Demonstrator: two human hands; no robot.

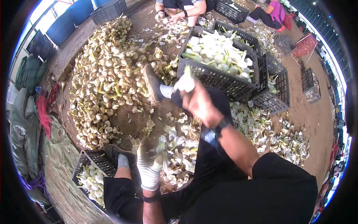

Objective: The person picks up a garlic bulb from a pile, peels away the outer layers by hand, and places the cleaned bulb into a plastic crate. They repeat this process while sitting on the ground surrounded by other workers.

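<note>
My right hand (200,105), bare and blurred by motion, holds a white peeled garlic bulb (185,83) with a short green stem. It is raised just in front of a black plastic crate (218,77) heaped with white garlic bulbs (223,53). My left hand (148,169) wears a white glove and is low between my legs, its fingers and thumb spread. Nothing is seen gripped in it. Beyond its fingertips lie loose garlic skins (176,142) on the dirt floor. To the left spreads a large pile of unpeeled garlic bulbs (103,81).
Another crate (91,159) with pale bulbs stands beside my left foot. More crates (271,84) stand at the right, near scattered skins (288,140). One person (181,8) crouches ahead, and another (270,14) sits at the upper right. Green sheeting (61,156) lies at the left.
</note>
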